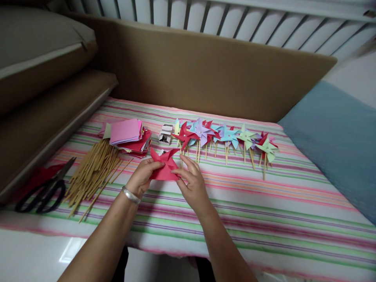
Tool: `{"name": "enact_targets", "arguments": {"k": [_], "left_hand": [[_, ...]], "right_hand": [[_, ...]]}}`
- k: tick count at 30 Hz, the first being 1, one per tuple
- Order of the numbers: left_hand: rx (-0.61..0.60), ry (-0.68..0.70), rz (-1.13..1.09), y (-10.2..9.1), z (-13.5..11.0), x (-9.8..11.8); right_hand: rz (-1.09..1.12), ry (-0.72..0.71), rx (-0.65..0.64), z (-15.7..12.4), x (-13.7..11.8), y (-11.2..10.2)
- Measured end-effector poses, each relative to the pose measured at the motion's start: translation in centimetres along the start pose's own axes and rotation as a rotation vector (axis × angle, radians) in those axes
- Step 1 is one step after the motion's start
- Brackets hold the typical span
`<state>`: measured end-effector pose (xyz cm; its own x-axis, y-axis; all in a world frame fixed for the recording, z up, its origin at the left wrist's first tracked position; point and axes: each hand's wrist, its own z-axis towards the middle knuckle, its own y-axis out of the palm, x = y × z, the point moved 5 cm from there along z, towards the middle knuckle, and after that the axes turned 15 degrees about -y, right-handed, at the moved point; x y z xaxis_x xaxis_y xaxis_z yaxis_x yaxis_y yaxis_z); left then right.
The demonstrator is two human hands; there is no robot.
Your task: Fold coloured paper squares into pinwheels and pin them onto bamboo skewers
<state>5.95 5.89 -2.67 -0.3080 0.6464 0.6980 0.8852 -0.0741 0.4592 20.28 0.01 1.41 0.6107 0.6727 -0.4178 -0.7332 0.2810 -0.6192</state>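
A red paper pinwheel blank (165, 172), with slits that part its corners into flaps, is held over the striped cloth. My left hand (143, 172) grips its left side, thumb lying on top; a silver bracelet circles that wrist. On the other side, my right hand (192, 182) pinches the paper's right edge between thumb and fingers. Just behind the paper sits a small open white box (166, 134), its contents too small to make out. Finished pinwheels (202, 132) on sticks lie in a row beyond my right hand.
To the left are a stack of coloured paper (125, 131), a pile of wooden sticks (94, 172) and black-handled scissors (47, 192) beside red scraps. A brown board (199, 70) stands behind the striped cloth (264, 207). Large cushions (44, 94) rise at left; a blue-grey panel (335, 145) at right.
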Motion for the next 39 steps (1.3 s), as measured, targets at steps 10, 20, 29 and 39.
{"name": "enact_targets", "arguments": {"k": [10,20,29,39], "left_hand": [[0.094,-0.002,0.161,0.7,-0.4,-0.3],[0.038,-0.009,0.245,1.8,-0.3,-1.4],[-0.009,-0.004,0.236,1.8,-0.2,-1.3],[-0.066,-0.051,0.278,2.0,-0.2,-1.8]], "right_hand": [[0.243,0.221,0.012,-0.4,1.1,0.5],[0.157,0.341,0.109,-0.9,2.0,0.3],[0.106,0.306,-0.003,-0.4,1.2,-0.2],[0.048,0.435,-0.063,-0.5,1.6,-0.1]]}}
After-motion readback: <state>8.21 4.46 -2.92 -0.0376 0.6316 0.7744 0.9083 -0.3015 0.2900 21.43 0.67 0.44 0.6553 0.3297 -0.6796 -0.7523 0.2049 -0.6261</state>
